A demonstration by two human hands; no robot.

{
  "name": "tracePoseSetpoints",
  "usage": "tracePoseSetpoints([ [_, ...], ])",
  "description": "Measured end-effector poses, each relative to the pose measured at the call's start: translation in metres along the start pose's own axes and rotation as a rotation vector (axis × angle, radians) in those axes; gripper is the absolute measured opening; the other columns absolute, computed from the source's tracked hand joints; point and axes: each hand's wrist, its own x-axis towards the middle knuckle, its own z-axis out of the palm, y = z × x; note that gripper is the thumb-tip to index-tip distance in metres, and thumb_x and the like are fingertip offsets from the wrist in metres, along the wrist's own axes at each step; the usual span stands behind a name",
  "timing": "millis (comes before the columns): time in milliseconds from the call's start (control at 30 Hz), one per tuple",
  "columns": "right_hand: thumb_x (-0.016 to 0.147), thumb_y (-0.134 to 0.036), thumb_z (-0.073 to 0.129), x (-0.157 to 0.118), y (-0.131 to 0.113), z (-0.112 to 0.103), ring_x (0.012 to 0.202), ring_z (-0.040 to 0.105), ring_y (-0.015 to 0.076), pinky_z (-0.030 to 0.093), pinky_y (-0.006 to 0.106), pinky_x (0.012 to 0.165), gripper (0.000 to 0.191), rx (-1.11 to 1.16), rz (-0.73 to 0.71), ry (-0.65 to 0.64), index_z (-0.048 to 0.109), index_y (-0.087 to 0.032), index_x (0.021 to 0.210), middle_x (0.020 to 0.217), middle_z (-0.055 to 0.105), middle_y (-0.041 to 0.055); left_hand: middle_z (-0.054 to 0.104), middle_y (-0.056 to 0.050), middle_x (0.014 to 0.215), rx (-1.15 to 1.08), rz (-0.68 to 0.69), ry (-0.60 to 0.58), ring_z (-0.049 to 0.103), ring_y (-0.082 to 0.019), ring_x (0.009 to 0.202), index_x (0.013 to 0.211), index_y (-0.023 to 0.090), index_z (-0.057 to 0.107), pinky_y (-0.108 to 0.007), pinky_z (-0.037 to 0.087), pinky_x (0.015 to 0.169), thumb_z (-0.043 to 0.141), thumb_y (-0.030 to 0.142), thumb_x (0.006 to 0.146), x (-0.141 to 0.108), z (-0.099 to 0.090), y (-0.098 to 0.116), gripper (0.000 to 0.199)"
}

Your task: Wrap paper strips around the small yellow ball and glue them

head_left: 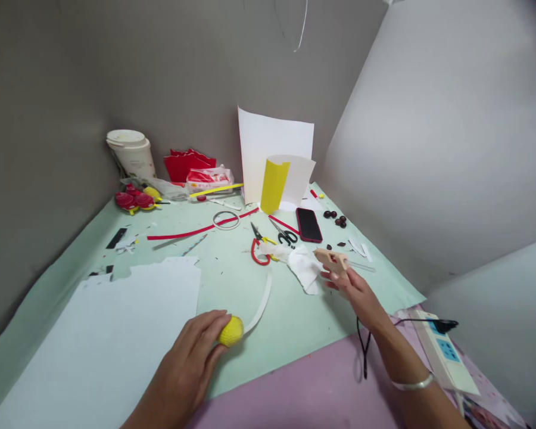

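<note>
My left hand [195,351] grips a small yellow ball [231,331] with a ridged surface, low over the front of the table. A curved white strip [262,302] runs from the ball's right side up toward the scissors; whether it is attached cannot be made out. In my right hand [355,293] is a beige hot glue gun [332,260], its nozzle pointing left. A black cord [364,351] hangs below that hand. Just left of the glue gun lies a crumpled white tissue [304,268]. Red-and-yellow-handled scissors [259,252] lie beyond the tissue.
White paper [129,339] covers the table's left front. Behind are black scissors [287,236], a phone [309,224], a tape ring [226,220] and a red strip [183,233]. A lidded cup [131,155] stands back left; a power strip [446,351] lies right.
</note>
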Motion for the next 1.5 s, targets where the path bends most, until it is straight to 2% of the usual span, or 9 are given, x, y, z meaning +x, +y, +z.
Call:
tracePoseSetpoints([
  [100,0.088,-0.048,0.06,-0.006,-0.015,-0.002,0.084,0.066,0.0212,0.052,0.034,0.068,0.043,0.094,-0.079,0.151,0.058,-0.021,0.122,0.115,0.064,0.0106,0.06,-0.012,0.123,0.006,-0.01,0.003,0.057,-0.022,0.114,0.134,0.019,0.048,-0.031,0.051,0.094,0.048,0.023,0.095,-0.002,0.001,0.0,0.039],
  [167,0.089,-0.045,0.059,-0.018,-0.026,0.003,0.072,0.061,0.0157,0.048,0.028,0.059,0.039,0.207,-0.11,0.171,0.057,-0.021,0.12,0.107,0.063,0.0077,0.059,-0.012,0.123,0.012,0.0,0.002,0.057,-0.022,0.114,0.134,0.018,0.049,-0.032,0.051,0.095,0.048,0.021,0.095,-0.003,0.0,0.0,0.039],
  [333,0.092,-0.043,0.056,-0.058,-0.046,0.033,0.062,0.055,0.0143,0.044,0.026,0.056,0.034,0.363,0.17,-0.296,0.064,-0.014,0.108,0.078,0.065,0.0065,0.06,-0.012,0.12,0.029,0.029,0.037,0.057,-0.022,0.112,0.133,0.017,0.048,-0.033,0.051,0.094,0.051,0.017,0.093,-0.004,-0.007,0.006,0.04],
  [400,0.092,-0.041,0.058,-0.069,-0.05,0.045,0.06,0.056,0.0133,0.045,0.027,0.06,0.034,0.394,0.247,-0.452,0.064,-0.013,0.111,0.08,0.067,0.0069,0.06,-0.012,0.118,0.037,0.007,0.064,0.059,-0.022,0.11,0.132,0.017,0.047,-0.033,0.052,0.092,0.05,0.017,0.093,-0.002,-0.01,0.008,0.04],
  [533,0.089,-0.038,0.061,-0.077,-0.053,0.061,0.054,0.055,0.0087,0.044,0.025,0.061,0.028,0.488,0.303,-0.557,0.064,-0.014,0.104,0.107,0.067,0.011,0.061,-0.01,0.115,0.038,-0.089,0.085,0.061,-0.021,0.105,0.131,0.021,0.046,-0.034,0.054,0.088,0.047,0.02,0.094,0.001,-0.014,0.009,0.037],
  [667,0.09,-0.04,0.06,-0.076,-0.052,0.068,0.046,0.051,0.0063,0.039,0.023,0.053,0.029,0.505,0.363,-0.657,0.065,-0.012,0.097,0.096,0.069,0.0092,0.06,-0.01,0.117,0.013,-0.16,0.08,0.061,-0.023,0.107,0.129,0.023,0.047,-0.035,0.054,0.089,0.049,0.023,0.093,0.001,-0.014,0.007,0.036],
  [867,0.088,-0.045,0.061,-0.078,-0.05,0.073,0.046,0.054,0.0074,0.037,0.022,0.051,0.035,0.457,0.423,-0.693,0.065,-0.011,0.098,0.081,0.066,0.0042,0.06,-0.01,0.116,0.002,-0.142,0.079,0.06,-0.023,0.107,0.129,0.022,0.047,-0.035,0.053,0.089,0.05,0.018,0.092,0.001,-0.016,0.006,0.038],
  [1133,0.086,-0.044,0.063,-0.075,-0.048,0.08,0.048,0.055,0.0071,0.036,0.021,0.049,0.033,0.459,0.452,-0.746,0.063,-0.012,0.093,0.089,0.067,0.0064,0.057,-0.01,0.119,-0.043,-0.093,0.061,0.056,-0.021,0.112,0.132,0.021,0.044,-0.032,0.05,0.094,0.05,0.01,0.09,0.003,-0.019,0.006,0.043],
  [1500,0.087,-0.046,0.062,-0.076,-0.051,0.083,0.048,0.055,0.0067,0.039,0.02,0.048,0.035,0.485,0.472,-0.751,0.064,-0.012,0.095,0.089,0.067,0.0064,0.059,-0.009,0.118,-0.066,-0.174,0.07,0.058,-0.022,0.11,0.129,0.023,0.047,-0.035,0.051,0.092,0.05,0.018,0.092,0.002,-0.019,0.008,0.037],
])
